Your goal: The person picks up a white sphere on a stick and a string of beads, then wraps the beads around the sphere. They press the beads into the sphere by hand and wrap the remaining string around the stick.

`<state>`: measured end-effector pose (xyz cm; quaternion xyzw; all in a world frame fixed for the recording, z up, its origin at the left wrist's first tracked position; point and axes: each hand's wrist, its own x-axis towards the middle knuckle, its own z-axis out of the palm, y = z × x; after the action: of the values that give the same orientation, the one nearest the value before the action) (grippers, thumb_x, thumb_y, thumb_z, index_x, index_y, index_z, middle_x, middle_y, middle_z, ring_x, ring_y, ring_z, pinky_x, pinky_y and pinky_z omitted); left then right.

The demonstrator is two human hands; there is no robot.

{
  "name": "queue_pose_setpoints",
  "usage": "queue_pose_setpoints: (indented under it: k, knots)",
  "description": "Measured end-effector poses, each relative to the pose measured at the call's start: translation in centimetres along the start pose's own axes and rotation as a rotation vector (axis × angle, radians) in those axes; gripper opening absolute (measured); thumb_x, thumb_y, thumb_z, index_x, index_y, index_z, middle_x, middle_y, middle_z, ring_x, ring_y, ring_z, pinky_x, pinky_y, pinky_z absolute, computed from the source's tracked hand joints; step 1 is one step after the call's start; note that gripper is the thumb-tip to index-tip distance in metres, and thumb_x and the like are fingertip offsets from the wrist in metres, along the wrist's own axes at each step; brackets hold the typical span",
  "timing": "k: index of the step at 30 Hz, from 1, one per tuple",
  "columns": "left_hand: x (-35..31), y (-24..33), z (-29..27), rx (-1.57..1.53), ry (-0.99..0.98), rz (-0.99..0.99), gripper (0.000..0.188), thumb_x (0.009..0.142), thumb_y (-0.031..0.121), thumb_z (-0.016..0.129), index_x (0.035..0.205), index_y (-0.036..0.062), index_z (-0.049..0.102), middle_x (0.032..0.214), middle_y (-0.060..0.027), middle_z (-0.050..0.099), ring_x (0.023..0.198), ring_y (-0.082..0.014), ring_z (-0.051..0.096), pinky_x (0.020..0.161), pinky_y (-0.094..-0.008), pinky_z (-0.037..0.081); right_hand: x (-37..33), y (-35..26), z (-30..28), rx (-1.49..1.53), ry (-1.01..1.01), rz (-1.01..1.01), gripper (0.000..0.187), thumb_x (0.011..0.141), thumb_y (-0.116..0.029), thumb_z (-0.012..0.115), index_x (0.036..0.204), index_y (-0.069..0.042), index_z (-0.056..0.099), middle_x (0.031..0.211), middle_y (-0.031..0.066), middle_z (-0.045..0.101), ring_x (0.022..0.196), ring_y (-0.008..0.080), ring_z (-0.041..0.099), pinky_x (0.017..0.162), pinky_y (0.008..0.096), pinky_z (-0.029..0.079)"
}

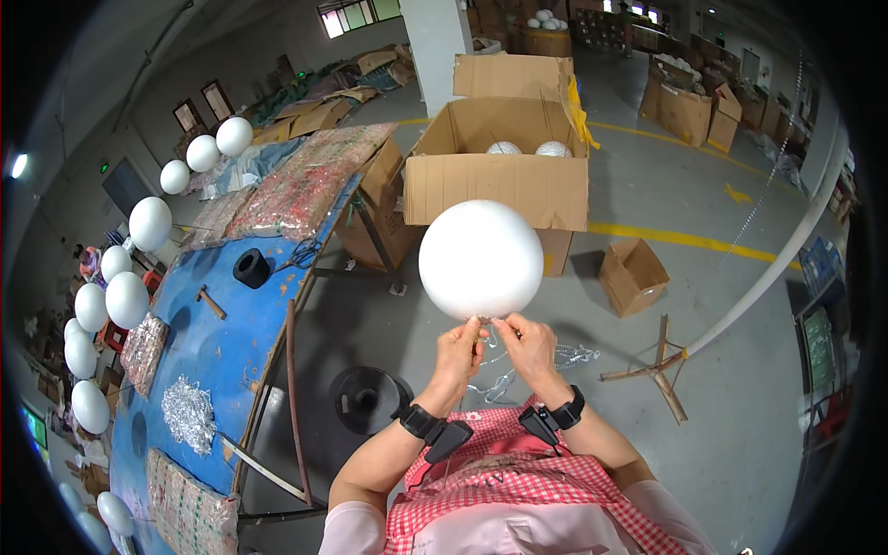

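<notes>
A large smooth white ball (481,259) stands upright in front of me, its underside just at my fingertips. My left hand (457,359) is closed in a pinch below the ball, thumb and forefinger at its lower edge. Close beside it, my right hand (529,348) is pinched in the same way. Between the fingertips runs the end of a silver bead string (505,381), which hangs down in loose loops below the hands and spreads to the right. The fingers partly hide where string and ball meet.
To the left stands a blue table (208,268) with a hammer (211,303), scissors (303,253), black tape roll (251,268) and silver bead heap (188,413). Several white balls (150,223) line its far side. Ahead is an open carton (499,190); a wooden-footed stand (662,368) is right.
</notes>
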<state>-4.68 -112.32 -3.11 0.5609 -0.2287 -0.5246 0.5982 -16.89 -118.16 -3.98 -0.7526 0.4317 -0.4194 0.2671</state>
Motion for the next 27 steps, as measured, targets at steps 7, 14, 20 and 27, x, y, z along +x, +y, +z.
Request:
queue_pose_setpoints:
  k: [7,14,20,27]
  knots:
    - [-0.3,-0.6,0.3,-0.007,-0.004,0.029,0.032,0.097,0.032,0.046,0.083,0.0061,0.057,0.054,0.0037,0.044,0.041,-0.0043,0.033,0.035,-0.0206,0.019,-0.1,-0.2,0.2,-0.058,-0.009,0.032,0.032,0.085,-0.035,0.061,0.069,-0.007,0.062,0.056,0.0133,0.056,0.052,0.0330,0.058,0.046,0.0405,0.041]
    - [-0.2,-0.6,0.1,0.009,-0.029,-0.039,0.031,0.097,0.034,0.048,0.085,0.0062,0.055,0.056,0.0031,0.043,0.043,-0.0053,0.033,0.036,-0.0203,0.020,-0.7,0.6,0.8,0.030,0.032,-0.036,0.019,0.083,-0.025,0.063,0.076,-0.008,0.063,0.065,0.0104,0.061,0.057,0.0297,0.060,0.050,0.0382,0.044]
    - [-0.1,-0.7,0.5,-0.025,0.005,-0.065,0.032,0.096,0.035,0.048,0.083,0.0066,0.055,0.055,0.0031,0.044,0.042,-0.0053,0.034,0.035,-0.0202,0.020,-1.3,1.3,1.0,0.140,0.133,-0.087,0.007,0.079,-0.013,0.066,0.079,-0.007,0.061,0.075,0.0093,0.062,0.061,0.0285,0.061,0.053,0.0370,0.046]
    - [-0.2,-1.1,0.6,-0.024,-0.012,-0.088,0.033,0.096,0.036,0.049,0.083,0.0065,0.056,0.055,0.0031,0.045,0.042,-0.0053,0.035,0.035,-0.0199,0.021,-1.5,2.5,0.8,0.099,0.134,-0.376,0.015,0.076,0.001,0.062,0.088,-0.008,0.064,0.085,0.0064,0.059,0.064,0.0272,0.061,0.052,0.0358,0.047]
